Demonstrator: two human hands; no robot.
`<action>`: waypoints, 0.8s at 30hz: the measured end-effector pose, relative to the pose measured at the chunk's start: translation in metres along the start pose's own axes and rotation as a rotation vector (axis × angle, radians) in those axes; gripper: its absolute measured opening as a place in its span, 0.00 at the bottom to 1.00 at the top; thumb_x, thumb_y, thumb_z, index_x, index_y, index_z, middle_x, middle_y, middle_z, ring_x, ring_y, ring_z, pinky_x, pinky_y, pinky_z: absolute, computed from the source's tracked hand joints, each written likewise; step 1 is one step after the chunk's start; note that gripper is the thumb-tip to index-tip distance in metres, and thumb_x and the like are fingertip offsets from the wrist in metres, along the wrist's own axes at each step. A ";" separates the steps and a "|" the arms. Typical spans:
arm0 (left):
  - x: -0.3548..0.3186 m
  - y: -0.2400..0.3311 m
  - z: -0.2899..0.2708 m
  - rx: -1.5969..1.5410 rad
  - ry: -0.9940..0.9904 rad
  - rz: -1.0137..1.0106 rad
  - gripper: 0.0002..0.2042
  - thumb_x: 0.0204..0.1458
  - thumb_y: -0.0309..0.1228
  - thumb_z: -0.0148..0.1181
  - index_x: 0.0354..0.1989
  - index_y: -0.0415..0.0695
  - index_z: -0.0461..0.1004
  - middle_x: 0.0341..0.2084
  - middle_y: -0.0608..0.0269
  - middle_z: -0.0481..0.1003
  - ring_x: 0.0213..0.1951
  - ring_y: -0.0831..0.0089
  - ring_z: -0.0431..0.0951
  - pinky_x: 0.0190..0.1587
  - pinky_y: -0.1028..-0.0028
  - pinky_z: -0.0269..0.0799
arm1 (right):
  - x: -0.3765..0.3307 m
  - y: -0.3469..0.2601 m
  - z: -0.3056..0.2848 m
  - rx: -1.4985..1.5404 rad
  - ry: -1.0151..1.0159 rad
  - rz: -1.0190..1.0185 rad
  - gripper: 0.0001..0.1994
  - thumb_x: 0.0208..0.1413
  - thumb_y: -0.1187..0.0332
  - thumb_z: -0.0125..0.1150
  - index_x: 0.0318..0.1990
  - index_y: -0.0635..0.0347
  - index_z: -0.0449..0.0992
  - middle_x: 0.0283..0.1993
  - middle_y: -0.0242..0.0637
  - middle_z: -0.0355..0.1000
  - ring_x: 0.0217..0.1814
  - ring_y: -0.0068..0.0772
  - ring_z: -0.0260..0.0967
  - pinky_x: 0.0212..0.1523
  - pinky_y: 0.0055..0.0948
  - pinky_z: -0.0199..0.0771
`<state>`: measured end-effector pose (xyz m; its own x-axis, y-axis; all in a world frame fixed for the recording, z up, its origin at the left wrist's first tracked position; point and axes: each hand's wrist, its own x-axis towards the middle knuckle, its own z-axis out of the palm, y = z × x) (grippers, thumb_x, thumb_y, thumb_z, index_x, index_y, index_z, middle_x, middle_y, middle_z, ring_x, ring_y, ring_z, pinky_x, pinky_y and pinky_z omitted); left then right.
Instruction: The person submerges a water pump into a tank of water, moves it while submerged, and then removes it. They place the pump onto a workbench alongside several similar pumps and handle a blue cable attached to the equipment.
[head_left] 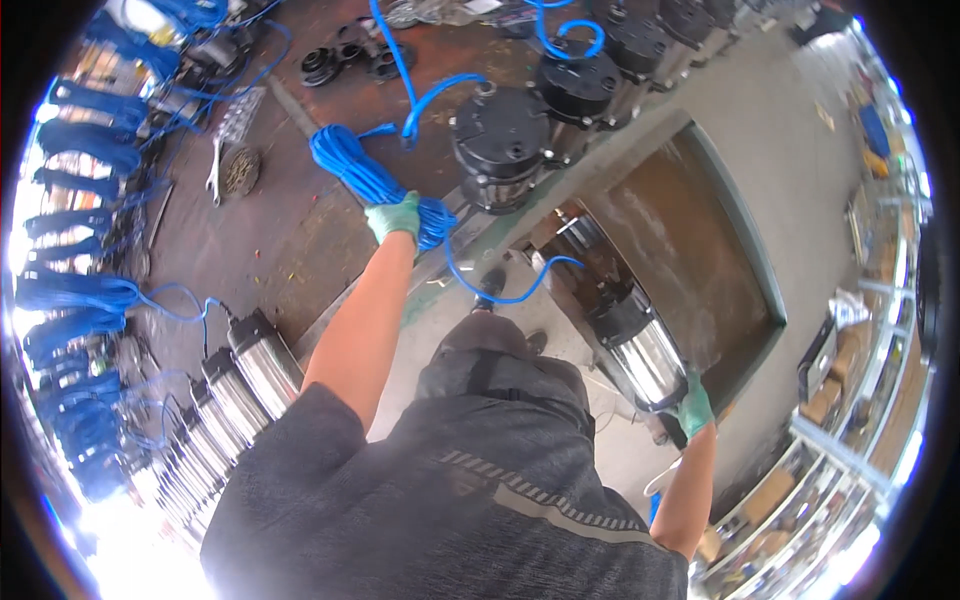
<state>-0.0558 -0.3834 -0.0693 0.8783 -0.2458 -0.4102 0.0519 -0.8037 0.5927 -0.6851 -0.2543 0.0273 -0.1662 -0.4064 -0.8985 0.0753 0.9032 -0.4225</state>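
My left hand (394,217), in a green glove, is closed round a bundle of coiled blue cable (352,168) at the workbench's edge. From that bundle a loose length of cable runs down and right to a submersible pump (643,352) with a shiny steel cylinder and a black section. At the pump's lower end is my right hand (694,408), also gloved in green, gripping its rim; some fingers are hidden behind the steel. The pump lies tilted along the near side of a brown metal tub (752,235).
Black-topped pumps (500,130) stand along the bench's right edge. On the bench (290,220) lie a wrench (214,172), a round dish (240,171) and black parts (322,66). Steel pumps (262,362) and blue cable coils (75,290) line the left. Shelves (850,450) stand at right.
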 end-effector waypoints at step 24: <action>-0.278 0.072 -0.310 -1.483 -0.746 1.141 0.20 0.60 0.44 0.59 0.57 0.50 0.71 0.43 0.55 0.80 0.48 0.52 0.80 0.53 0.47 0.78 | 0.023 0.022 0.013 0.043 -0.260 -0.181 0.23 0.65 0.47 0.45 0.59 0.48 0.74 0.50 0.33 0.77 0.48 0.29 0.76 0.40 0.36 0.76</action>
<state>-0.1487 -0.2044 0.3022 0.4744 -0.6674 0.5741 0.3393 0.7404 0.5803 -0.6746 -0.2454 -0.0043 0.0753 -0.5868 -0.8062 0.1099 0.8085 -0.5782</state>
